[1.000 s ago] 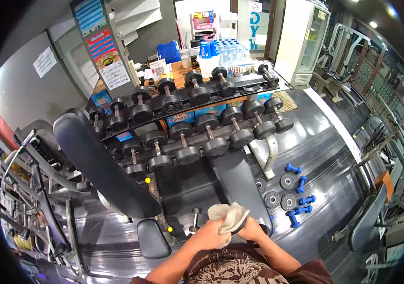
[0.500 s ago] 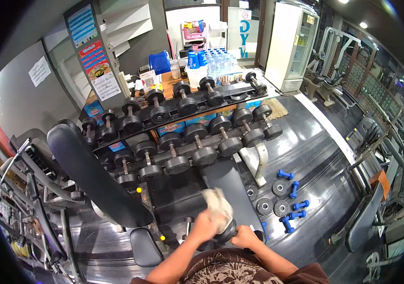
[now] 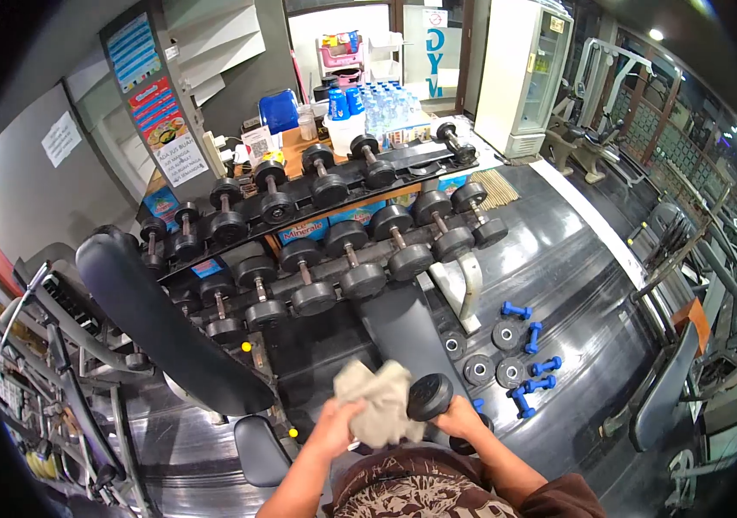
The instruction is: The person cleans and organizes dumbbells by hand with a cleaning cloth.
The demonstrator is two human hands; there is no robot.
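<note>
A crumpled beige cloth (image 3: 375,404) hangs from my left hand (image 3: 337,425), whose fingers are closed on its left side. My right hand (image 3: 459,418) grips a black dumbbell (image 3: 430,397) by its handle. One round head of the dumbbell points up and away from me, close beside the cloth's right edge. The other head shows partly below my right wrist. Both hands are just in front of my body, over the near end of a black padded bench (image 3: 407,332).
Ahead stands a two-tier dumbbell rack (image 3: 252,229) with several black dumbbells. Blue dumbbells (image 3: 534,338) and weight plates (image 3: 509,335) lie on the floor to the right. A tall black backrest (image 3: 170,319) and a small seat pad (image 3: 261,451) are at the left.
My left hand has moved left with the cloth, off the dumbbell's head, and the cloth now spreads wider. The dumbbell in my right hand has risen slightly and its head is uncovered.
</note>
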